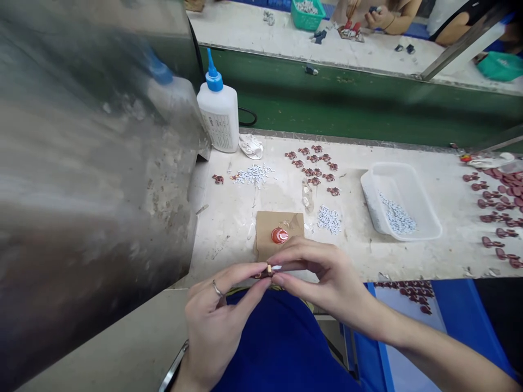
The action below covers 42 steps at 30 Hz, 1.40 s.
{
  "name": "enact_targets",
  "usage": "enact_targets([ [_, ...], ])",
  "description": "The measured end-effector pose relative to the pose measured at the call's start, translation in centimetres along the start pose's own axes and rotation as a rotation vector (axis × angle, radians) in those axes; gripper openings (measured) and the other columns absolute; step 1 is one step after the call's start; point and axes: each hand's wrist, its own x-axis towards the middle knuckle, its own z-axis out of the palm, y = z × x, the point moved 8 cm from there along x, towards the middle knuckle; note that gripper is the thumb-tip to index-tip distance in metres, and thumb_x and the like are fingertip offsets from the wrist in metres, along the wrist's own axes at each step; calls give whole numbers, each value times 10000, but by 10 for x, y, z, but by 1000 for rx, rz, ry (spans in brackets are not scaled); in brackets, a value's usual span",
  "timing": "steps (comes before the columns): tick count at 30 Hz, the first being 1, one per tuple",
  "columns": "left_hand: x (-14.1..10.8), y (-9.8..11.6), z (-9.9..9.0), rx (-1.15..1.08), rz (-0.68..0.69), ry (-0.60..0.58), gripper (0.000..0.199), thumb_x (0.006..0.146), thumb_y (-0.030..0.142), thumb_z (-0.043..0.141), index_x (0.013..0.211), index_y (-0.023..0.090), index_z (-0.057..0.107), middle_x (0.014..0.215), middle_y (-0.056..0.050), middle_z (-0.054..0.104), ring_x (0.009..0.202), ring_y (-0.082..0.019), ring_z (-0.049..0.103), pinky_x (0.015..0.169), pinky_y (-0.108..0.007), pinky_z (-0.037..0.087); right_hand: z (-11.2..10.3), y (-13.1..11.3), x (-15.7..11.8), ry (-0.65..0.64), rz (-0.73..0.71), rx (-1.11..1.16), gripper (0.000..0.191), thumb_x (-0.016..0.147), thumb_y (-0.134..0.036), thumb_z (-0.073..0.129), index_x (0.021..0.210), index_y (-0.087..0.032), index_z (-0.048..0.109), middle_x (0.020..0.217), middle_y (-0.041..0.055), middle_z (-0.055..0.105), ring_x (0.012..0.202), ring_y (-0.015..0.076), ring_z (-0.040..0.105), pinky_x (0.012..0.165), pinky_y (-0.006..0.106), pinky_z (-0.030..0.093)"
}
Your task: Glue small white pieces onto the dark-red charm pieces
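Note:
Between the fingertips of my left hand (223, 305) is a small brown figurine (263, 274), held at the table's front edge. My right hand (322, 272) pinches a tiny white piece (277, 267) against the figurine's right end. Just beyond my fingers, a red glossy blob (279, 235) rests on a brown cardboard square (267, 222). Small white pieces lie in one pile (329, 219) right of the cardboard and in another pile (254, 173) farther back. Several brown figurines (313, 159) stand at the back middle, and one more (218, 178) is at the left.
A white glue bottle (219, 117) with a blue cap stands at the back left beside a metal housing (102, 136). A translucent bin (429, 218) holds white pieces. Brown parts (490, 218) cover the right end. Across the green divider (327, 98), another person's hands (379, 18) are at work.

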Motion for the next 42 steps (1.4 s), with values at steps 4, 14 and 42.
enact_targets([
  [4, 0, 9, -4, -2, 34, -8, 378, 869, 120, 786, 1155, 359, 726, 1030, 114, 780, 891, -46, 745, 891, -128, 609, -3, -11, -1, 30, -58, -90, 149, 946, -192, 735, 1084, -238, 765, 996, 32, 781, 891, 158, 748, 778, 275, 651],
  [14, -6, 14, -8, 30, 56, -19, 356, 865, 105, 781, 1136, 328, 723, 1014, 67, 779, 877, -106, 747, 826, -231, 639, 1, -35, -4, -26, -217, -275, 142, 964, -113, 690, 1049, -216, 739, 941, 7, 756, 834, 142, 715, 741, 285, 588],
  [42, -10, 29, -9, 106, 163, 87, 430, 793, -10, 798, 1112, 274, 749, 1050, 63, 775, 854, -95, 741, 818, -227, 647, 16, -56, -28, 125, -495, -641, 140, 975, -22, 635, 1062, -71, 733, 960, 93, 762, 846, 124, 713, 778, 206, 604],
])
